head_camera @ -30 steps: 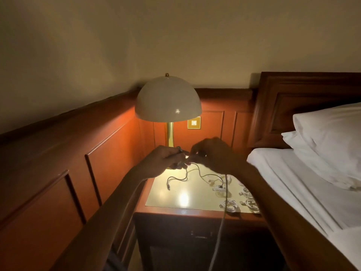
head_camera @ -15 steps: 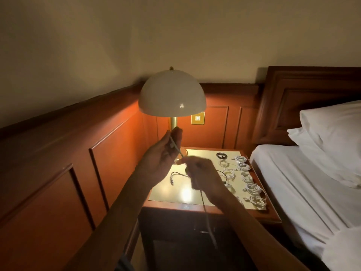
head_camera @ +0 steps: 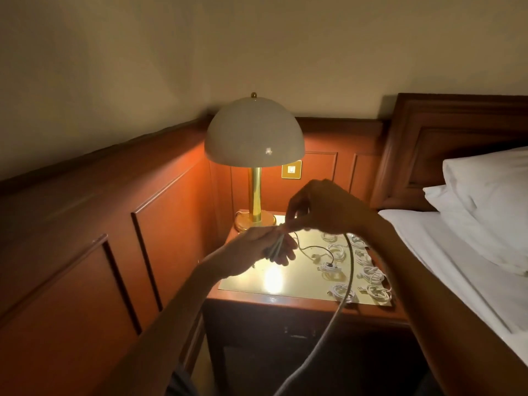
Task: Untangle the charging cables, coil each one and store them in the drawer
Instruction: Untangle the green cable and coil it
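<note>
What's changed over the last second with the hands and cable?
The right hand rose above the left hand, carrying the grey cable over it; the left hand dropped and now holds several loops. Both still grip the cable. The coiled cables and lamp stayed put.

Hotel-like bedroom: bed, nightstand, lamp, wood panelling.

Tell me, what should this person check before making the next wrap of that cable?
1. Loops gripped in the left hand: ok.
2. The right hand pinches the grey cable by the loops: ok.
3. Tail free of snags: cannot tell; it hangs past the nightstand edge, out of frame.
4. Every cable coiled: not ok; a dark cable lies loose beside the coiled white cables.
5. Open drawer: cannot tell; its front is in shadow.
</note>
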The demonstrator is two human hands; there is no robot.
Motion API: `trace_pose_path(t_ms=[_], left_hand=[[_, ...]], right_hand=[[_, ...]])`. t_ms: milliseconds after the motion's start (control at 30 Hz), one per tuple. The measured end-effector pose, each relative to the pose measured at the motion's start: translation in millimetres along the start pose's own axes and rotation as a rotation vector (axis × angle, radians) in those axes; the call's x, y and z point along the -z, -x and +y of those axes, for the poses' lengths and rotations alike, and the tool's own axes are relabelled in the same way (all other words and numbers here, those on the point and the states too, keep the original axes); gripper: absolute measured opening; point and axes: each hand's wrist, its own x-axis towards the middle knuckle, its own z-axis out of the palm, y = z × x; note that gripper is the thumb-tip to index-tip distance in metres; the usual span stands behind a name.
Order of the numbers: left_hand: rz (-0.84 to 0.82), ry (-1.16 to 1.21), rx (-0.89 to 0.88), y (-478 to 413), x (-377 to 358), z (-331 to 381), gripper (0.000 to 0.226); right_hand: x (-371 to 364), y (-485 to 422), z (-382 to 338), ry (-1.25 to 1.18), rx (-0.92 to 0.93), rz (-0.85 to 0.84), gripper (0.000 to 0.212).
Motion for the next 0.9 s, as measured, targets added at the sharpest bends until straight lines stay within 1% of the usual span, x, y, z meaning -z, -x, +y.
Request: trace_pose_path(t_ms=[33,100,133,167,200,233,267,300,333,367,433,467,533,567,600,633,667,700,733,800,833,900], left_hand=[[-0.071,0.150,0.006,4,1,5,0.041],[-0.174,0.397,-0.024,11,4,13,0.040],[-0.198,0.516,-0.036,15,5,16,0.037],[-0.197,0.652,-0.036,16,4,19,0.032],[-0.163,0.792,-0.033,16,3,19,0.023],[-0.078,0.958,-0.016,12,2,19,0.019],[0.088,1.043,-0.009,7,1,15,0.018],[0.241,1.191,0.038,-1,0,11,0.019],[0.401,1.232,0.083,-6,2,4,0.021],[0.528,1.210,0.072,-10,3,-2,0.022],[0.703,0.949,0.068,-15,3,-18,0.019],[0.756,0.752,0.058,-16,-1,-27,0.020],[0.946,0.353,0.009,-19,-9,-42,0.021],[0.991,0.179,-0.043,-20,-9,-51,0.022],[0.991,-0.037,-0.084,-21,-10,-54,0.026],[0.914,-0.241,-0.115,-21,-10,-55,0.027],[0.790,-0.375,-0.112,-20,-8,-57,0.025],[0.635,-0.434,-0.087,-18,-8,-55,0.023],[0.469,-0.404,-0.054,-16,-6,-53,0.024],[0.154,-0.067,0.034,-9,-3,-40,0.031],[0.041,0.111,0.074,-7,1,-34,0.035],[-0.061,0.304,0.128,-1,7,-20,0.037]], right_hand=[[5,0,2,-0.123,0.016,0.004,0.019],[0,0,9,-0.450,0.013,0.078,0.028],[-11,-1,13,-0.608,-0.013,0.129,0.029],[-24,-1,15,-0.747,-0.049,0.181,0.025],[-40,-2,17,-0.864,-0.092,0.236,0.018],[-58,-1,18,-0.944,-0.149,0.286,0.012],[-75,1,18,-0.974,-0.215,0.332,0.016],[-93,4,19,-0.949,-0.278,0.364,0.021],[-108,9,19,-0.902,-0.321,0.376,0.022],[-121,15,19,-0.863,-0.349,0.373,0.020],[-137,25,19,-0.779,-0.359,0.335,0.017],[-142,28,18,-0.709,-0.345,0.308,0.017],[-143,30,14,-0.550,-0.294,0.245,0.016],[-139,30,13,-0.454,-0.269,0.221,0.016],[-133,28,13,-0.329,-0.243,0.211,0.015],[-124,25,14,-0.192,-0.217,0.210,0.016],[-111,21,17,-0.085,-0.193,0.217,0.017],[-96,17,21,-0.021,-0.174,0.221,0.019],[-80,13,26,0.001,-0.154,0.212,0.020],[-49,7,34,-0.036,-0.111,0.149,0.020],[-39,4,37,-0.083,-0.088,0.113,0.019],[-34,1,42,-0.272,-0.038,0.112,0.018]])
